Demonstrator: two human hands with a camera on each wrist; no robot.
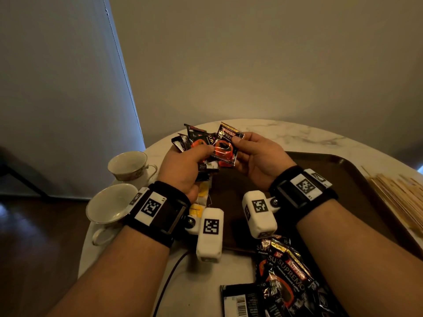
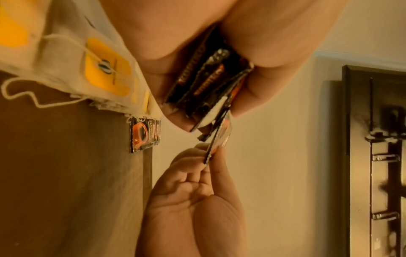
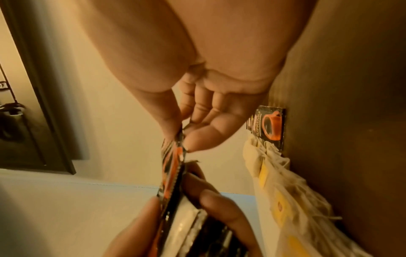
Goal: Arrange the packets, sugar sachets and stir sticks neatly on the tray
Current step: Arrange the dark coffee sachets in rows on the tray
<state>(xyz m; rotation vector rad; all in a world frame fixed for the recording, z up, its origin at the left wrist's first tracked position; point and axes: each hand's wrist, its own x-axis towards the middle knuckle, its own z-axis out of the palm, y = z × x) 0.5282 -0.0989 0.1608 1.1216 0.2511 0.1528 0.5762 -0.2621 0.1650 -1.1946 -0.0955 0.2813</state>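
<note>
Left hand [image 1: 185, 165] grips a fanned stack [image 1: 194, 139] of black coffee packets, fingers curled round it, held above the tray's [image 1: 343, 179] left end. Stack's lower half hidden behind the hand; count unreadable. Right hand [image 1: 256, 156] pinches the front packet [image 1: 226, 147] by its right edge, thumb against fingers. That packet overlaps the stack, and the left thumb [image 1: 207, 148] presses on it too.

On the tray: tea bags [image 1: 200, 197] with yellow tags, mostly hidden under the left hand and wrist camera. One packet [image 2: 145, 134] lies flat beside them, seen only from the wrist views. Stir sticks [image 1: 398, 197] lie at the tray's right edge, cut off by the frame. Loose packets [image 1: 286, 277] piled on the table [image 1: 297, 133] near the tray's front edge, partly covered by the right forearm and cut off below. Two cups [image 1: 128, 165] left of the tray. Can't make out any sugar sachets.
</note>
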